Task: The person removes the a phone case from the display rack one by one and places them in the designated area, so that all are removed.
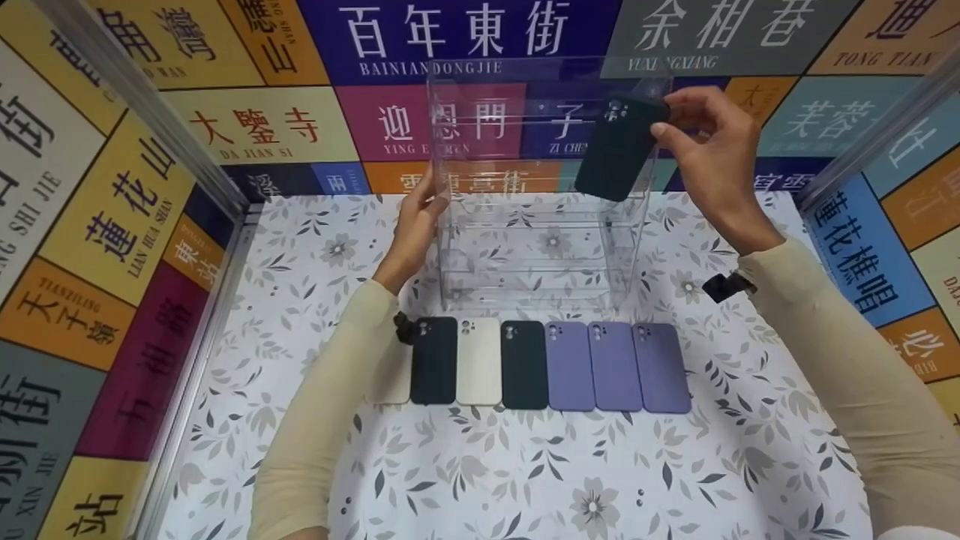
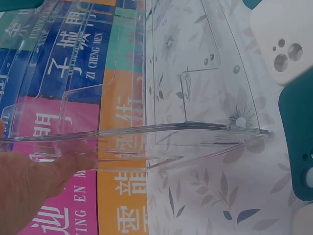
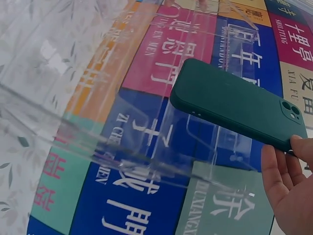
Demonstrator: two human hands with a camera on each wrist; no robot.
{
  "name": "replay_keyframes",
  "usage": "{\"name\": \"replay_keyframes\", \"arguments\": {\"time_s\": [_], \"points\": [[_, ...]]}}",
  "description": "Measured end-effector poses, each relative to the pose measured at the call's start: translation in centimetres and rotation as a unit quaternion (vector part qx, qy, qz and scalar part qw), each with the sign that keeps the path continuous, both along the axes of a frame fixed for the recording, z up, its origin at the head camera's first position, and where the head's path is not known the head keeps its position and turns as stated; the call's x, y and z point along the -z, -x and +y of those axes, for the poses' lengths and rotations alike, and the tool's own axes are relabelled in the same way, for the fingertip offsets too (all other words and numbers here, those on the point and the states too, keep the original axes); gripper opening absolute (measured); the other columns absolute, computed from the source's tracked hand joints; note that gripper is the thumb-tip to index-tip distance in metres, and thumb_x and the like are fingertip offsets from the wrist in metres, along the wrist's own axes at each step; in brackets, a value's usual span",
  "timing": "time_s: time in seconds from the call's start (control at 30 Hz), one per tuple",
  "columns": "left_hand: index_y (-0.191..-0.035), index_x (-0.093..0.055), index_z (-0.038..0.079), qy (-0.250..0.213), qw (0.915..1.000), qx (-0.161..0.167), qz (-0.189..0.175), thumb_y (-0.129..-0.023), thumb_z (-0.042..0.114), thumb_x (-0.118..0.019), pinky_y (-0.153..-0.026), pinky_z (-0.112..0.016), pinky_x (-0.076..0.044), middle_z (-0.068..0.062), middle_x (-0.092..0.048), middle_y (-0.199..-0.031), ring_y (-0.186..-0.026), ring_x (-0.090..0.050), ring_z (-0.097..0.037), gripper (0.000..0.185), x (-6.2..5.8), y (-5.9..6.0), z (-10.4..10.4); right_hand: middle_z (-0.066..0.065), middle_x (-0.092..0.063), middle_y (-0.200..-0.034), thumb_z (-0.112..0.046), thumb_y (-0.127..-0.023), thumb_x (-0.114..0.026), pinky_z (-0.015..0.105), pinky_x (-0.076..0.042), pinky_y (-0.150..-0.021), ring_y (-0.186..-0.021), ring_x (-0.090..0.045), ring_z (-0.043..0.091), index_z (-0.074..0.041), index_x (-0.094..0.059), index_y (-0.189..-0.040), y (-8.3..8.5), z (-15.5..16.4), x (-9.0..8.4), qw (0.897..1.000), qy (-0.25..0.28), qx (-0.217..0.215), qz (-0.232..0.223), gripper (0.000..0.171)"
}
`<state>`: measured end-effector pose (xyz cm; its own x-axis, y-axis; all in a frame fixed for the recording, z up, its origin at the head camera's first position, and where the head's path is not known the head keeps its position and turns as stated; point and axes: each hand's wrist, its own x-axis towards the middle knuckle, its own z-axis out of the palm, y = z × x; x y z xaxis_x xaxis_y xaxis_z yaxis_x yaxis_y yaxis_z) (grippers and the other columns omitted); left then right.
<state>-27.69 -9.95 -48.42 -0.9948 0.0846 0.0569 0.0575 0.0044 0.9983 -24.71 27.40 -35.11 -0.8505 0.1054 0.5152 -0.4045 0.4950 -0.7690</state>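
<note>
A clear acrylic tiered rack (image 1: pixel 540 187) stands on the floral tabletop (image 1: pixel 525 465). My right hand (image 1: pixel 709 146) pinches a dark green phone case (image 1: pixel 619 146) by its camera end, holding it at the rack's upper right; the right wrist view shows the case (image 3: pixel 234 103) over the clear shelves (image 3: pixel 146 147). My left hand (image 1: pixel 420 217) grips the rack's left side wall, with the fingers (image 2: pixel 44 171) against the acrylic (image 2: pixel 146 132). In front of the rack lies a row of cases (image 1: pixel 547 365): dark, white, dark, then three purple.
Colourful walls with Chinese street names (image 1: pixel 420 45) enclose the tabletop on three sides, with metal corner posts (image 1: pixel 150 112). A cream case (image 1: pixel 390 375) is partly hidden under my left forearm. A black strap (image 1: pixel 727 285) sits on my right wrist.
</note>
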Motion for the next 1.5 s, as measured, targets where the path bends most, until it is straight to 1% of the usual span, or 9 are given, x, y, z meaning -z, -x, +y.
{"name": "replay_keyframes", "arguments": {"time_s": [0.33,0.57,0.7,0.8,0.93,1.07,1.23,1.4,1.5], "points": [[-0.176,-0.027,0.022,0.011,0.9999,0.001,0.007,-0.114,0.017,-0.052,-0.104,-0.044,-0.049,-0.020,-0.051,-0.163,-0.148,-0.053,-0.031,0.067,0.1,0.0,-0.3,0.002,-0.073,-0.114,-0.007,-0.103,-0.078,0.022,-0.059,-0.095,-0.102,-0.072,0.016,-0.008,-0.076,-0.130,-2.0,2.6,2.2,0.999,-0.014,0.009,-0.034,0.027],[-0.176,-0.028,0.023,0.018,0.9998,-0.002,0.008,-0.113,0.016,-0.052,-0.104,-0.046,-0.050,-0.015,-0.054,-0.161,-0.147,-0.053,-0.030,0.067,0.1,-0.2,-0.3,0.003,-0.072,-0.112,-0.004,-0.102,-0.078,0.018,-0.059,-0.091,-0.100,-0.069,0.016,-0.005,-0.076,-0.129,-3.3,4.1,4.2,0.998,-0.021,0.018,-0.049,0.027],[-0.176,-0.028,0.024,0.020,0.9998,0.002,0.007,-0.113,0.017,-0.052,-0.109,-0.052,-0.050,-0.016,-0.052,-0.162,-0.149,-0.051,-0.031,0.067,0.2,-0.2,-0.3,0.003,-0.072,-0.111,-0.002,-0.102,-0.078,0.017,-0.059,-0.089,-0.099,-0.070,0.015,-0.003,-0.076,-0.128,-4.0,5.0,5.2,0.998,-0.018,0.021,-0.054,0.027],[-0.176,-0.027,0.026,0.018,0.9998,0.009,0.007,-0.114,0.020,-0.052,-0.115,-0.055,-0.048,-0.015,-0.050,-0.165,-0.151,-0.049,-0.032,0.067,0.1,-0.2,-0.4,0.001,-0.072,-0.110,-0.002,-0.101,-0.078,0.015,-0.058,-0.088,-0.099,-0.071,0.013,-0.002,-0.076,-0.130,-4.5,5.7,5.8,0.998,-0.023,0.028,-0.056,0.029],[-0.176,-0.026,0.026,0.017,0.9997,0.013,0.010,-0.115,0.021,-0.051,-0.119,-0.054,-0.045,-0.015,-0.048,-0.166,-0.152,-0.049,-0.030,0.066,0.1,-0.3,-0.4,0.000,-0.071,-0.110,-0.001,-0.101,-0.078,0.015,-0.058,-0.089,-0.099,-0.071,0.013,-0.002,-0.075,-0.131,-5.1,6.6,6.5,0.997,-0.017,0.032,-0.065,0.030],[-0.176,-0.028,0.025,0.020,0.9997,0.008,0.013,-0.115,0.019,-0.051,-0.116,-0.051,-0.047,-0.017,-0.051,-0.163,-0.148,-0.052,-0.027,0.066,0.0,-0.3,-0.3,0.000,-0.070,-0.110,0.000,-0.101,-0.078,0.014,-0.058,-0.088,-0.098,-0.072,0.013,-0.002,-0.075,-0.131,-5.6,7.5,7.2,0.996,-0.012,0.037,-0.076,0.030],[-0.176,-0.027,0.025,0.014,0.9999,0.009,0.005,-0.115,0.018,-0.051,-0.118,-0.052,-0.046,-0.016,-0.051,-0.162,-0.147,-0.052,-0.026,0.066,-0.1,-0.3,-0.3,0.000,-0.071,-0.112,0.001,-0.101,-0.077,0.014,-0.058,-0.087,-0.097,-0.073,0.012,0.000,-0.075,-0.131,-6.2,8.3,8.0,0.996,-0.003,0.038,-0.086,0.030],[-0.176,-0.029,0.024,0.010,0.9999,0.003,0.007,-0.115,0.018,-0.053,-0.106,-0.043,-0.050,-0.017,-0.055,-0.158,-0.144,-0.057,-0.028,0.066,0.0,-0.3,-0.1,-0.004,-0.070,-0.111,0.003,-0.101,-0.077,0.013,-0.057,-0.086,-0.096,-0.072,0.010,0.000,-0.076,-0.131,-7.0,9.2,8.6,0.996,-0.010,0.041,-0.084,0.030],[-0.176,-0.029,0.025,0.013,0.9999,0.003,0.006,-0.115,0.019,-0.053,-0.105,-0.043,-0.050,-0.016,-0.055,-0.159,-0.146,-0.057,-0.031,0.066,0.0,-0.2,-0.2,-0.004,-0.071,-0.109,0.003,-0.101,-0.077,0.012,-0.057,-0.085,-0.096,-0.071,0.009,0.001,-0.076,-0.130,-7.5,9.8,9.2,0.996,-0.015,0.045,-0.082,0.029]]}}
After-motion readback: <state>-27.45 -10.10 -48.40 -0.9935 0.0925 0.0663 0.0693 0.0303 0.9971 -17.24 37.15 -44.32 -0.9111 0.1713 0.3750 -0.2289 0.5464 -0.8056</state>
